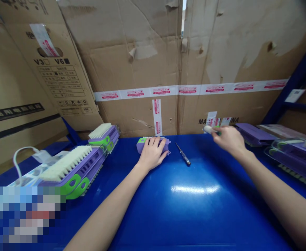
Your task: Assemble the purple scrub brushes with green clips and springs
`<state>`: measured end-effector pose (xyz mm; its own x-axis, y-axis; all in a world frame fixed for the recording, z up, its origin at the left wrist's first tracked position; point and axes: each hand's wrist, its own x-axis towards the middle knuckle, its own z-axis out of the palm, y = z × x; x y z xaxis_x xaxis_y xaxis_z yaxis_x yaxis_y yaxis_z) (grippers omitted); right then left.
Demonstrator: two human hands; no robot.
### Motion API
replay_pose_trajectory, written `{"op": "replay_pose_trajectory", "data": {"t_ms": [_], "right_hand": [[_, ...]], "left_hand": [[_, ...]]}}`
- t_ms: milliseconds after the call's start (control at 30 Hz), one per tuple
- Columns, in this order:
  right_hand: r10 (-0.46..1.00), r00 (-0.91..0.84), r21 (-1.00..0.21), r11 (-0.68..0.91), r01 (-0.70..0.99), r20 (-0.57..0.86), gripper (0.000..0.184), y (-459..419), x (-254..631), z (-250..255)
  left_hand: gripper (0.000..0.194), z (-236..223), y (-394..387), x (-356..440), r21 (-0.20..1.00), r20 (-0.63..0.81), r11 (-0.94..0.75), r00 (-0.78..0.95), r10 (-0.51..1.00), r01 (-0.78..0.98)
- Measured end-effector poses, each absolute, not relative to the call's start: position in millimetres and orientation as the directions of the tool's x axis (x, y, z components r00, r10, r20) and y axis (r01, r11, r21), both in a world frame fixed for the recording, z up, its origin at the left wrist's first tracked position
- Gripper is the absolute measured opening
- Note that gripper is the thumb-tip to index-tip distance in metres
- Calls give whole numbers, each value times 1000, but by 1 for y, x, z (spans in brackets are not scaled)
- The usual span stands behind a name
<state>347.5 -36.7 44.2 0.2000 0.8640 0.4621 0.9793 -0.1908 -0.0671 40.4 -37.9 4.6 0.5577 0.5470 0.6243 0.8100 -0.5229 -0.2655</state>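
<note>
Purple-and-green brush unit [140,147] lies under left hand [152,152], long axis left-right; fingers draped over it, can't tell if clamped. Screwdriver [183,155] just right of it. Right hand [228,139], well apart rightward, pinches white-ended piece [207,129].

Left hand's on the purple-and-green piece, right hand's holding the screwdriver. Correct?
Not quite: the screwdriver isn't in the right hand. The head view shows it lying on the blue table between the hands; the right hand holds a small white-ended item. The left hand is on the purple-and-green piece, as you said.
</note>
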Motion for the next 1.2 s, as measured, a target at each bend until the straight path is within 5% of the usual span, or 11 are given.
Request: {"op": "replay_pose_trajectory", "data": {"t_ms": [367, 1200], "right_hand": [[720, 608, -216, -569, 793, 334, 42, -54, 404, 60], [714, 686, -139, -672, 728, 142, 45, -46, 409, 43]], "left_hand": [[45, 4, -38, 41, -268, 619, -520, 558, 553, 811], [47, 5, -38, 40, -270, 609, -518, 561, 561, 812]]}}
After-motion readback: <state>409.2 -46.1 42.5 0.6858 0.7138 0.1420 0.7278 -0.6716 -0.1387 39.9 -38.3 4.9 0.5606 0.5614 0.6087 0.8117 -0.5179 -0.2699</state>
